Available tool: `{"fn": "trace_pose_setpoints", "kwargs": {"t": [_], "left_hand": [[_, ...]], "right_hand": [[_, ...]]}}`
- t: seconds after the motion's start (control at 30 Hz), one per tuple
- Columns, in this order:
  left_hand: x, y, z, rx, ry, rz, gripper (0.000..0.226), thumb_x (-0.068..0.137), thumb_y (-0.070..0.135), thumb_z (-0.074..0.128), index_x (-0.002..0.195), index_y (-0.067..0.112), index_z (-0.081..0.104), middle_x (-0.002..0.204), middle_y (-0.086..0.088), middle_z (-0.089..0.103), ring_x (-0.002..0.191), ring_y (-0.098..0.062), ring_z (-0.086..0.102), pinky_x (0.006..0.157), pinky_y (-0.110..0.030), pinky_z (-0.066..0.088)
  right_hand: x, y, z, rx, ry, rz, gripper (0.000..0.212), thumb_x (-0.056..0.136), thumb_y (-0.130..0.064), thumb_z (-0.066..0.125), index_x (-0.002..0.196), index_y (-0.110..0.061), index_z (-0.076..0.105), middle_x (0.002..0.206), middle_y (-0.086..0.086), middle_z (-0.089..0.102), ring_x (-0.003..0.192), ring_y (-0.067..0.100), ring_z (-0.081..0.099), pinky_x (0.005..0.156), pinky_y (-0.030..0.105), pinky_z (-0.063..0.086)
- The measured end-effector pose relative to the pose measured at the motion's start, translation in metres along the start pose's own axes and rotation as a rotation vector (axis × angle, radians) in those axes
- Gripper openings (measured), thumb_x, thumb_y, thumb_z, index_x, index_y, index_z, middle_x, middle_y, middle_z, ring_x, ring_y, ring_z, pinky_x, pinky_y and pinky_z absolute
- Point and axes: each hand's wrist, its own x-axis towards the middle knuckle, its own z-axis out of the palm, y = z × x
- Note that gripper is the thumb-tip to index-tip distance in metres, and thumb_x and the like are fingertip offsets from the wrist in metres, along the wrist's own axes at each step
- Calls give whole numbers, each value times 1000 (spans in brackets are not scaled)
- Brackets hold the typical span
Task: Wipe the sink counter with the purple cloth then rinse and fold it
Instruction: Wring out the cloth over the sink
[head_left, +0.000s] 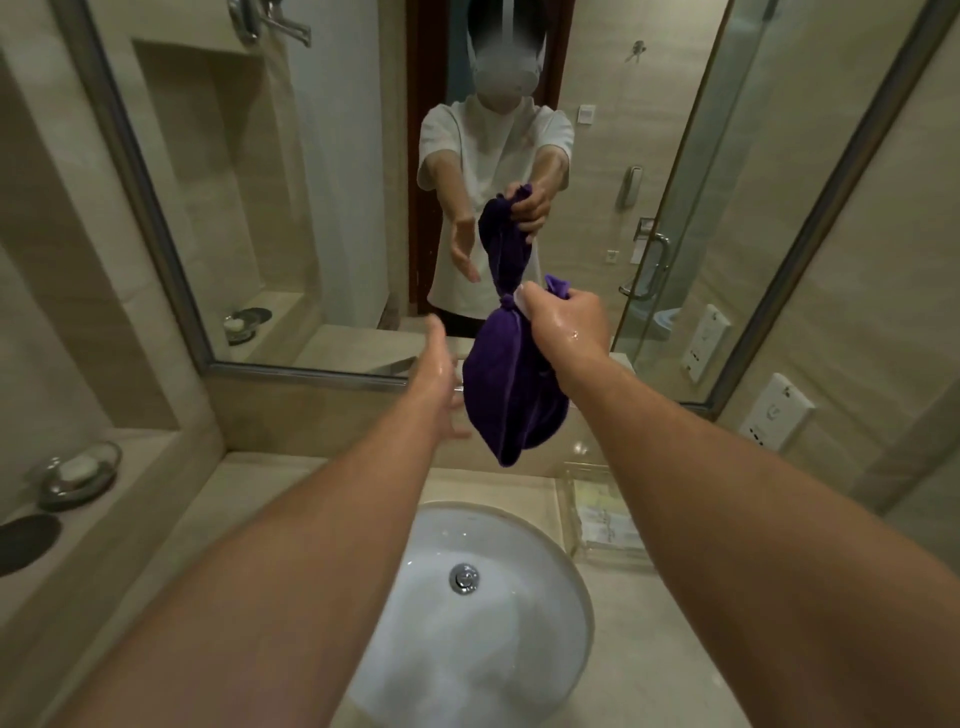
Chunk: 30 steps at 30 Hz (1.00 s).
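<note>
The purple cloth (511, 389) hangs bunched in the air above the back of the white sink basin (483, 613). My right hand (566, 322) grips it by its top end, with a corner sticking up past the fingers. Both hands look wet. My left hand (439, 384) is held out just left of the cloth with its fingers straight, holding nothing. The beige sink counter (270, 514) runs around the basin. The faucet is hidden behind the cloth and my left hand.
A large mirror (337, 182) on the wall ahead reflects me and the cloth. A clear tray (602, 514) with packets sits right of the basin. A soap dish (78, 473) and a dark round item (26, 540) lie on the left ledge. Wall sockets (776, 413) are at right.
</note>
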Motion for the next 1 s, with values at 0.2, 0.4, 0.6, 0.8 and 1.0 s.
{"fn": "trace_pose_setpoints", "kwargs": {"t": [0.2, 0.4, 0.6, 0.8, 1.0], "left_hand": [[3, -123, -26, -545, -499, -369, 80, 91, 72, 41, 139, 9, 53, 134, -27, 58, 121, -51, 55, 95, -64, 47], [-7, -111, -22, -644, -578, -418, 102, 76, 87, 48, 139, 7, 52, 135, -26, 57, 122, -49, 54, 104, -65, 39], [-11, -89, 10, -630, -359, -372, 51, 81, 38, 63, 127, 15, 63, 112, -10, 68, 97, -25, 62, 79, -32, 54], [19, -64, 5, -400, 237, 137, 18, 83, 19, 69, 98, 10, 70, 90, -8, 72, 79, -25, 69, 58, -27, 54], [-9, -38, 0, 773, 356, 1069, 18, 72, 28, 72, 69, 22, 56, 71, 5, 56, 63, -15, 52, 55, -23, 41]], "right_hand": [[-3, 9, 13, -31, -327, 8, 19, 89, -41, 62, 101, -26, 64, 100, 7, 67, 96, 26, 66, 95, 46, 51], [-16, 24, 11, -218, -633, 30, 11, 91, -30, 61, 96, -20, 64, 90, 6, 67, 83, 21, 65, 78, 35, 50], [-15, 29, 22, -207, -591, -93, 7, 89, -22, 62, 82, -22, 64, 78, 1, 64, 76, 17, 62, 73, 33, 49], [-19, 59, 31, 342, -219, 264, 22, 84, -21, 67, 105, -14, 68, 96, 7, 70, 86, 22, 67, 70, 35, 57], [-21, 82, 38, 896, -166, 858, 41, 101, -34, 37, 100, -5, 65, 74, 15, 73, 69, 32, 71, 50, 37, 59]]}}
